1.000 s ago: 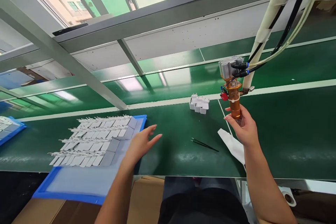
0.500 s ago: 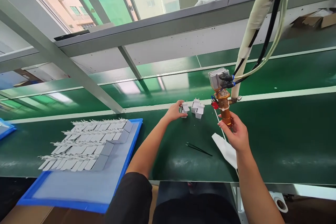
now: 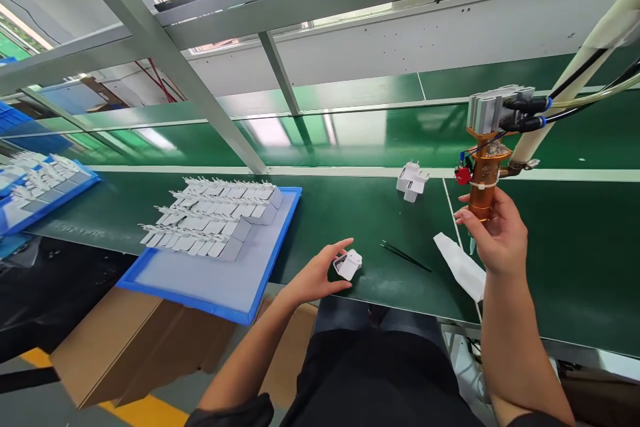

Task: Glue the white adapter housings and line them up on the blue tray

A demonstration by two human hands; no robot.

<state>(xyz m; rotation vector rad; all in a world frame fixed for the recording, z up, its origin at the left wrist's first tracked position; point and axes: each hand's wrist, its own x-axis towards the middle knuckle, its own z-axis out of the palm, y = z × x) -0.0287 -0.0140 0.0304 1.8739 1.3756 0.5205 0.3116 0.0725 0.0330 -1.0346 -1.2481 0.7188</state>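
Near the front edge of the green bench, a small white plastic housing (image 3: 349,265) with an angled flap lies between the thumb and fingers of my left hand (image 3: 320,273). Those fingers are spread around it, with small gaps showing at the tips. My right hand (image 3: 500,233) is wrapped round the lower barrel of an orange dispensing valve (image 3: 484,180), which hangs upright from a pale arm. A pale pointed nozzle shows below the grip. Black tweezers (image 3: 406,257) and a folded white paper (image 3: 461,267) lie between the hands.
More white housings (image 3: 413,180) stand together near the bench's back strip. At left, a blue-rimmed tray (image 3: 200,297) bears rows of white plastic pieces (image 3: 215,217) and overhangs the front edge. Another loaded tray (image 3: 60,203) is farther left. Hoses (image 3: 590,103) run off right.
My left hand has brought one housing from beside the others at the back to the front edge, and its fingers have spread. My right hand still grips the dispensing valve. The view has shifted.
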